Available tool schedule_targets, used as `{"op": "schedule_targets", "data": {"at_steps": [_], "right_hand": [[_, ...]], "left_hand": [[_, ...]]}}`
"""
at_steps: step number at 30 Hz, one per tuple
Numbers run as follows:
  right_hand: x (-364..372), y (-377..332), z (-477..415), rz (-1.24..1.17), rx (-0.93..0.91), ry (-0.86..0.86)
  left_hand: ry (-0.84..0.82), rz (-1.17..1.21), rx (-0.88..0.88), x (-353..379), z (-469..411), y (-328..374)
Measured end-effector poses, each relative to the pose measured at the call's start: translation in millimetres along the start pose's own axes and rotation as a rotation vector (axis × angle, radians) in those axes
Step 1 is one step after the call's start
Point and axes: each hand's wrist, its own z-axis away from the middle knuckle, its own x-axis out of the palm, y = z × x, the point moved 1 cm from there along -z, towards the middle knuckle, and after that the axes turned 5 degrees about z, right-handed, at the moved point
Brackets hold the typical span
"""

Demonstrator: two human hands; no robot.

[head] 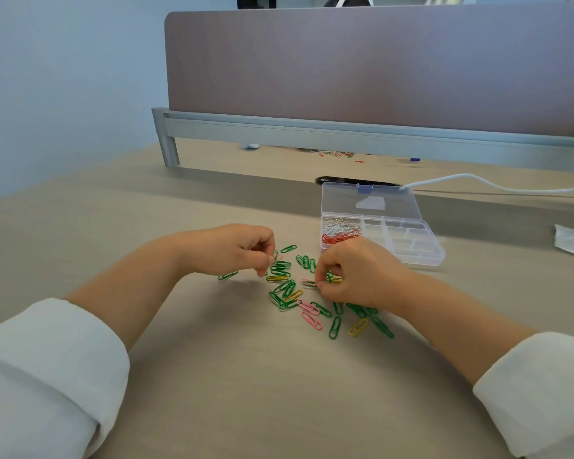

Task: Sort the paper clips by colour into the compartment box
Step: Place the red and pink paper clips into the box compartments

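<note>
Green wire dominates the loose paper clips [289,289] scattered on the matte wooden desk [212,376] under your hands. Your left hand [236,248] is curled tight, its fingertips pinching a pink clip [277,258]. Your right hand [355,276] pinches green and yellow clips [332,278]. Just behind sits the clear plastic compartment box [418,251], its lid open.

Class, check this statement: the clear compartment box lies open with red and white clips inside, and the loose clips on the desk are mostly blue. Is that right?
One slip: the loose clips are mostly green, not blue, as the head view shows. The compartment box does lie open, with red clips and white clips inside.
</note>
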Motion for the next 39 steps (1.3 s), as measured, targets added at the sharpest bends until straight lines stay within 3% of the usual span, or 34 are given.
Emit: {"op": "schedule_targets", "data": {"at_steps": [3, 8, 18, 26, 29, 34, 39], "right_hand": [[-1, 2, 0, -0.011, 0.005, 0.036], [-2, 4, -1, -0.008, -0.005, -0.045], [-2, 18, -2, 0.057, 0.046, 0.04], [-4, 25, -3, 0.01, 0.06, 0.098], [-6, 24, -2, -0.084, 0.005, 0.037], [-12, 32, -3, -0.205, 0.072, 0.001], [-17, 33, 3, -0.268, 0.083, -0.277]], "left_hand": [[0.061, 0.016, 0.047, 7, -3, 1], [0.075, 0.057, 0.06, 14, -9, -1], [0.184, 0.062, 0.086, 29, -16, 3], [0.154, -0.304, 0.224, 34, -13, 18], [0.096, -0.436, 0.312, 35, -11, 19], [0.124, -0.517, 0.278, 33, -12, 20], [0.067, -0.564, 0.201, 34, -14, 22]]}}
